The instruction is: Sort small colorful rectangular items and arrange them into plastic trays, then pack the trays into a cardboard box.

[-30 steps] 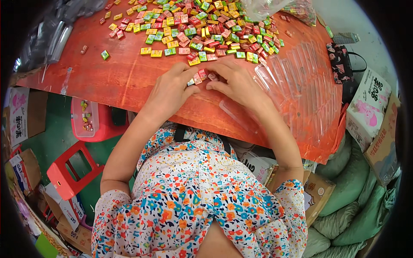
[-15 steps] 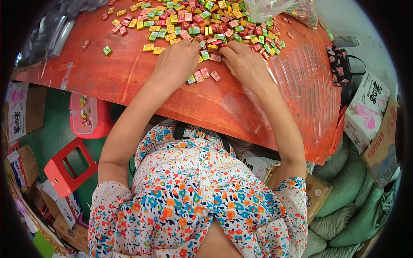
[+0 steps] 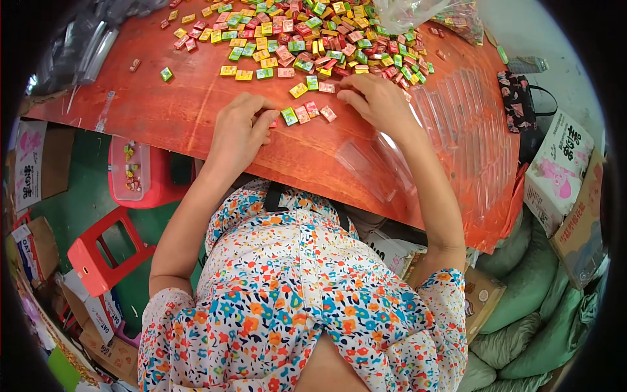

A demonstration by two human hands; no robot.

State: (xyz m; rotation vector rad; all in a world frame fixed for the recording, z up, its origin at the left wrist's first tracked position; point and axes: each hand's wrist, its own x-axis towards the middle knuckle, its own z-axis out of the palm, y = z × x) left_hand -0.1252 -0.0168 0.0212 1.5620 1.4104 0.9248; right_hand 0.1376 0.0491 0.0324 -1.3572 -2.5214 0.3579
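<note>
Small candy-size boxes in red, pink, yellow and green [image 3: 264, 46] lie heaped over the far part of the red table [image 3: 183, 98]. My left hand [image 3: 241, 127] is near the front edge, its thumb and fingers closed on a small red box [image 3: 274, 123] that is mostly hidden. Just right of it stand a green box [image 3: 289, 116] and a few pink and red boxes [image 3: 311, 109] in a short slanted row. At the near right side of the heap, my right hand [image 3: 380, 101] has thumb and forefinger apart, close to a pink box [image 3: 326, 87].
Clear plastic trays [image 3: 457, 130] cover the table's right side. A clear bag [image 3: 408, 13] lies at the far edge, dark plastic wrap [image 3: 81, 49] at the far left. Below are a red stool [image 3: 108, 251], a tub of boxes [image 3: 127, 170] and green sacks [image 3: 516, 281].
My left hand has come back from the heap toward the table's front edge, beside the short row. My right hand has shifted slightly right. A yellow box now shows near the row.
</note>
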